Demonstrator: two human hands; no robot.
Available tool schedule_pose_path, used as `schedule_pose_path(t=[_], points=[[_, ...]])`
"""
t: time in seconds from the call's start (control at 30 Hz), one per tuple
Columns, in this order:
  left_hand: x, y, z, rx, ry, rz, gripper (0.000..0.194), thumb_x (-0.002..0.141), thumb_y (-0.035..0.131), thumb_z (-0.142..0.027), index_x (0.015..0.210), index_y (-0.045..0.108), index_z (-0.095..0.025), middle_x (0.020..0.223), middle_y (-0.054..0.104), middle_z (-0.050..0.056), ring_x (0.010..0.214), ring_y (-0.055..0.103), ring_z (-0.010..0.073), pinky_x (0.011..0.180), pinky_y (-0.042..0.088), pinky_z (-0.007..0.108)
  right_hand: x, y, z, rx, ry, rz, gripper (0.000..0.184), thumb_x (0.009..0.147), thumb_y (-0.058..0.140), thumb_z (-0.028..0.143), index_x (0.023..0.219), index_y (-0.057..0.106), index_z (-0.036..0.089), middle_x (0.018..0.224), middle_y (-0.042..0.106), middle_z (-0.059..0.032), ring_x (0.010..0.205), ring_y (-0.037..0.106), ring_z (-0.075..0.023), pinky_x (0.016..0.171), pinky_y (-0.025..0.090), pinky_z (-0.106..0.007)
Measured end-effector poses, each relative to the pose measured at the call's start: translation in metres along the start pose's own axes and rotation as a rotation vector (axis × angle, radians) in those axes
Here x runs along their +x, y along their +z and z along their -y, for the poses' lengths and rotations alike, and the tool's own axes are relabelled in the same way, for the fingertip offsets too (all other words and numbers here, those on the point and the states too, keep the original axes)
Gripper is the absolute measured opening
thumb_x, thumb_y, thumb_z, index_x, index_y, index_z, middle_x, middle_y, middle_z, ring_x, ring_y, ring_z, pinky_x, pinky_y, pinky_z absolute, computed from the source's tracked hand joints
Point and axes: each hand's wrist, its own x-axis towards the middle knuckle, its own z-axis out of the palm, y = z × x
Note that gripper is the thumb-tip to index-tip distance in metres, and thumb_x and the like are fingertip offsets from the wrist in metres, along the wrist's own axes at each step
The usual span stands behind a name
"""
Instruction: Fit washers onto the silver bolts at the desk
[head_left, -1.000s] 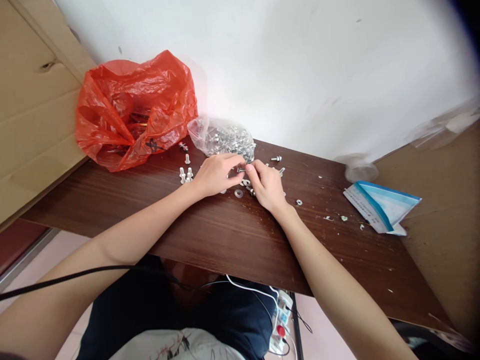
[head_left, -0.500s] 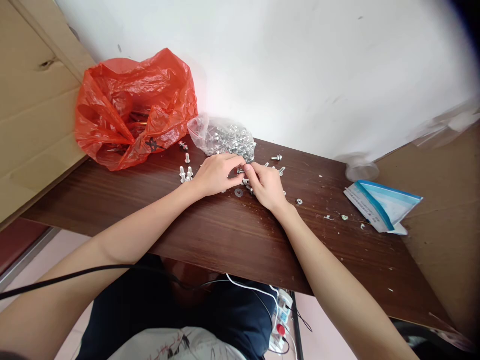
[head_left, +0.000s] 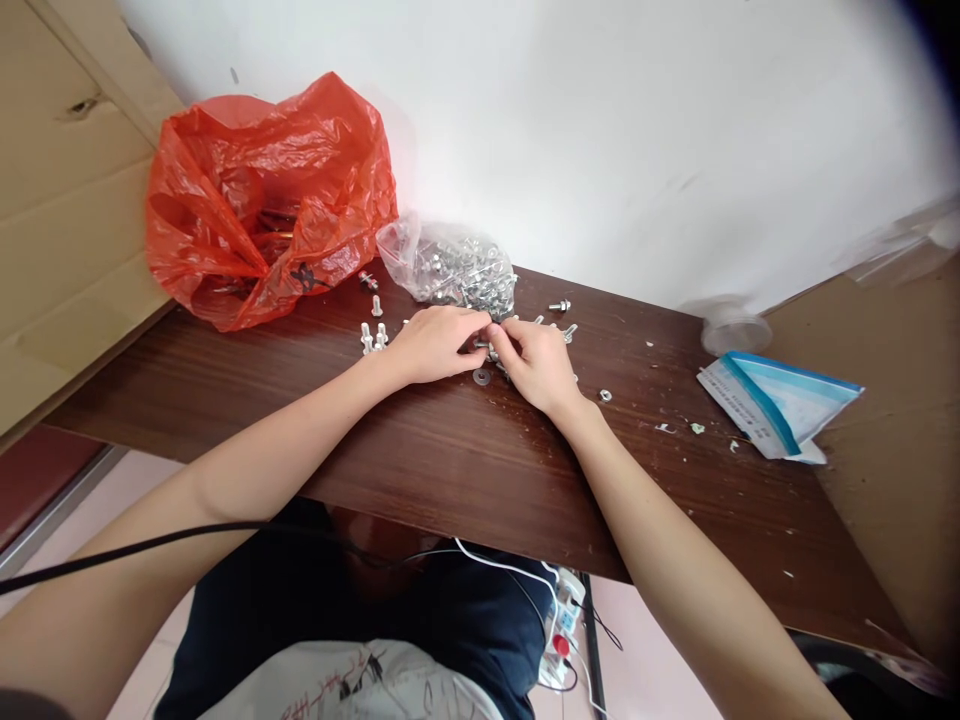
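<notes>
My left hand (head_left: 435, 343) and my right hand (head_left: 537, 362) meet fingertip to fingertip on the dark wooden table (head_left: 465, 460). Both are pinched shut on a small metal piece between them, too small to name. Loose washers (head_left: 481, 377) and bolts lie on the wood around the fingers. Just behind the hands sits a clear plastic bag of metal fasteners (head_left: 457, 268). A few upright bolts (head_left: 373, 336) stand left of my left hand.
A crumpled red plastic bag (head_left: 262, 200) lies at the table's back left, against cardboard (head_left: 60, 200). A blue and white packet (head_left: 776, 405) lies at the right edge. A single bolt (head_left: 559, 306) and a nut (head_left: 605, 395) lie near the right hand. White wall behind.
The hands stay together at the same spot, fingers shifting slightly. The view has tilted, so everything sits a little higher and to the right.
</notes>
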Motion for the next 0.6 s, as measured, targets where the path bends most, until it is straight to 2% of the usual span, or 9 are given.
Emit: schedule_pose_path(t=[0.2, 0.3, 0.43, 0.6], points=[[0.0006, -0.0028, -0.0016, 0.039, 0.043, 0.055, 0.011, 0.083, 0.057, -0.027, 0.078, 0.056, -0.017, 0.082, 0.065, 0.004, 0.07, 0.054, 0.0166, 0.059, 0.032, 0.028, 0.0002, -0.0031, 0.0016, -0.002, -0.043, 0.062, 0.038, 0.098, 0.039, 0.038, 0.064, 0.044, 0.021, 0.061, 0.055, -0.001, 0.056, 0.044, -0.0136, 0.059, 0.03, -0.029], [0.0, -0.0017, -0.0014, 0.046, 0.025, 0.008, 0.01, 0.083, 0.056, -0.026, 0.08, 0.06, -0.017, 0.082, 0.066, 0.004, 0.071, 0.056, 0.017, 0.059, 0.034, 0.027, 0.0001, -0.002, 0.0006, 0.005, -0.016, 0.048, 0.036, 0.097, 0.042, 0.039, 0.067, 0.049, 0.02, 0.062, 0.057, -0.0012, 0.057, 0.047, -0.0143, 0.059, 0.031, -0.029], [-0.0006, -0.0004, -0.0005, 0.004, -0.056, -0.05, 0.015, 0.084, 0.056, -0.029, 0.088, 0.065, -0.018, 0.077, 0.066, 0.003, 0.07, 0.058, 0.0175, 0.061, 0.036, 0.027, -0.001, 0.0002, -0.0007, 0.051, 0.037, 0.035, 0.027, 0.094, 0.048, 0.043, 0.082, 0.056, 0.02, 0.066, 0.062, -0.0008, 0.059, 0.053, -0.0153, 0.061, 0.035, -0.028], [-0.0008, 0.0, -0.0007, -0.019, -0.066, -0.091, 0.015, 0.082, 0.056, -0.03, 0.086, 0.066, -0.018, 0.074, 0.064, 0.002, 0.069, 0.056, 0.0166, 0.061, 0.036, 0.027, -0.0015, 0.001, -0.0004, 0.045, 0.047, 0.041, 0.03, 0.095, 0.044, 0.047, 0.083, 0.052, 0.022, 0.066, 0.061, -0.0006, 0.058, 0.052, -0.0156, 0.061, 0.035, -0.028]])
